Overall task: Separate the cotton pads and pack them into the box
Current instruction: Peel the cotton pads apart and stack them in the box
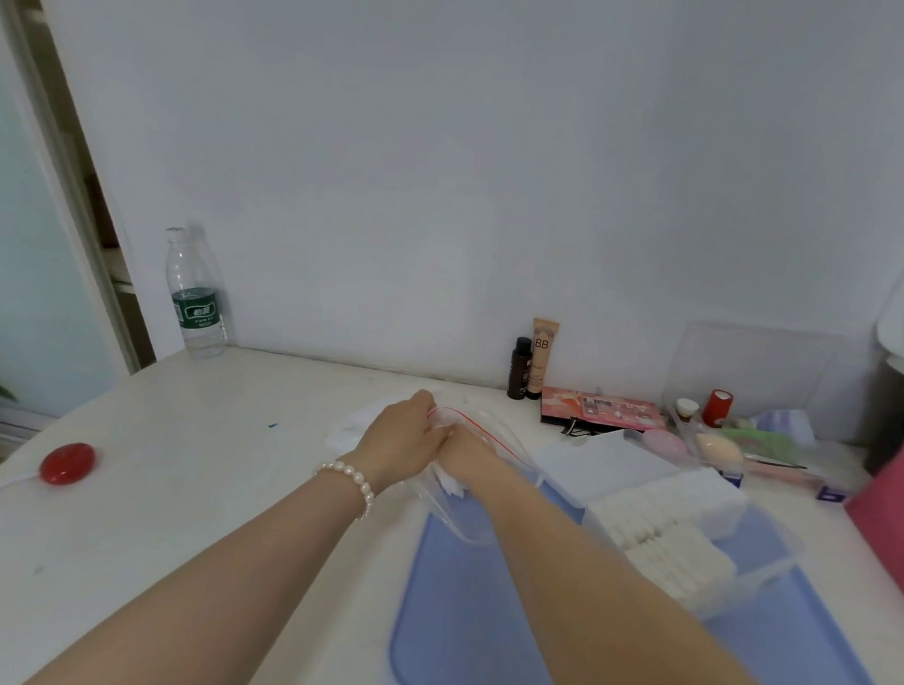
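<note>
1. Left hand pinches the rim of the clear zip bag by its red strip, holding the mouth up.
2. Right hand is inside the bag; whether its fingers grip any pads I cannot tell.
3. Best: keep the mouth wide and lift a small stack out flat.
4. The box, right on the blue mat, already holds rows of pads.

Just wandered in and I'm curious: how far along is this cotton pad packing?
Well along, it seems: rows of pads already fill much of the clear box. In hand: the left hand holds the bag open at its red strip while the right hand reaches inside. Left: some white pads show in the bag; how many is unclear.
</note>
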The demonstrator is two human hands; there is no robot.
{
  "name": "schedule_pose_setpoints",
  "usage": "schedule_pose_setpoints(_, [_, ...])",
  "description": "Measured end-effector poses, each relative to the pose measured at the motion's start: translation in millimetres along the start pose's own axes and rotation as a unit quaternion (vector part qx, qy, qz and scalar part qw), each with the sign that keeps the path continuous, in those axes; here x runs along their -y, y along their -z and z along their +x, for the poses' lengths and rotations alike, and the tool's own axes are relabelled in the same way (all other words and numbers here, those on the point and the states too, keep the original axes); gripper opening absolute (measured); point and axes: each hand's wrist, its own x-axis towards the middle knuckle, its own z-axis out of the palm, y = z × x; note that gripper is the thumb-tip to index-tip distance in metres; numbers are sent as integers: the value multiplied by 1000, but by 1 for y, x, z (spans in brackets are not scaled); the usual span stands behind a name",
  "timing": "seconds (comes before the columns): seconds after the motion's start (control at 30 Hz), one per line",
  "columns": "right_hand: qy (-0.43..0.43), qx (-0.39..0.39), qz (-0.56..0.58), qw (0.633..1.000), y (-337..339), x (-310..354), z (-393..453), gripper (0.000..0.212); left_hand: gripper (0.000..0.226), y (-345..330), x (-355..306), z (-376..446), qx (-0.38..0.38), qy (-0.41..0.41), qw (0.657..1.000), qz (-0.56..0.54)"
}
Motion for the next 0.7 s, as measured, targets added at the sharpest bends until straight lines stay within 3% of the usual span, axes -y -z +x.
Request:
schedule_pose_setpoints(0.33, [-42, -47, -13, 998, -19, 0, -12, 18, 30, -3, 5, -8, 17, 15, 999, 41])
schedule_pose_setpoints(0.47, [-30, 19, -42, 998, -10, 9, -13, 17, 31, -6, 8, -9, 2, 16, 999, 40])
schedule_pose_setpoints(0.6, [-40, 21, 38, 998, -3, 11, -15, 30, 29, -6, 7, -8, 9, 9, 999, 46])
schedule_pose_setpoints(0.7, [-72, -25, 25, 997, -9, 9, -16, 33, 34, -3, 6, -3, 19, 14, 998, 56])
